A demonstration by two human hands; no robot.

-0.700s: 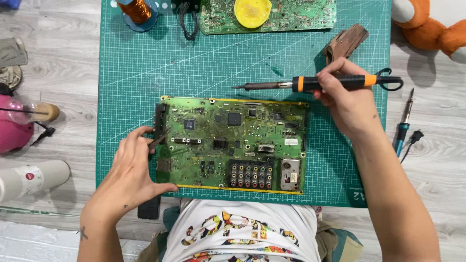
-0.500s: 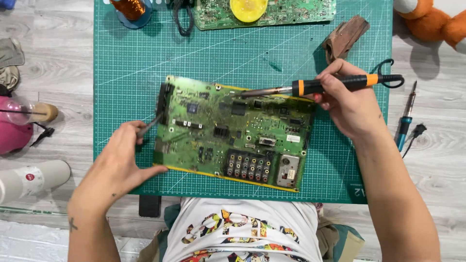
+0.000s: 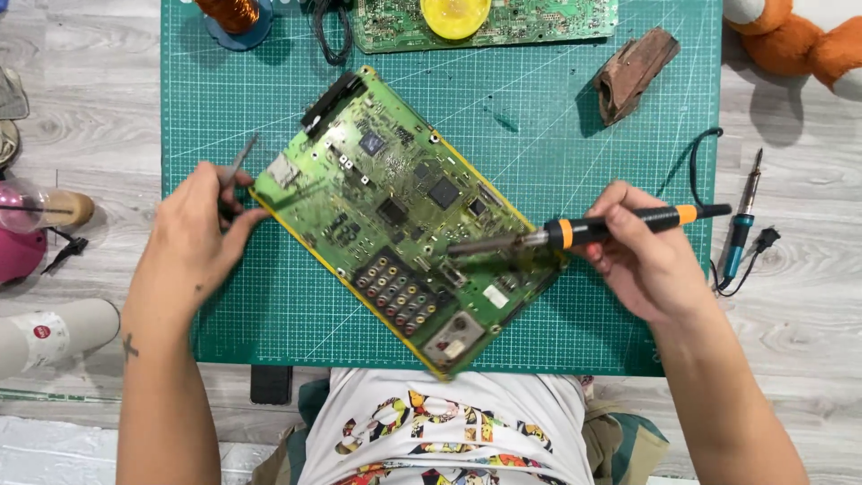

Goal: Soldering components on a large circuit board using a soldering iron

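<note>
Two hands: right hand (image 3: 645,265) gripping soldering iron (image 3: 584,232) over circuit board (image 3: 404,216), left hand (image 3: 193,242) with tweezers (image 3: 235,169).

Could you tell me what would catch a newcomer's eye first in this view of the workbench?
First, the large green circuit board, lying at a slant in the middle of the green cutting mat. Next, the right hand holds an orange-and-black soldering iron with its tip over the board's right part, while the left hand grips tweezers at the board's left edge. An orange plush toy sits at the top right corner.
</note>
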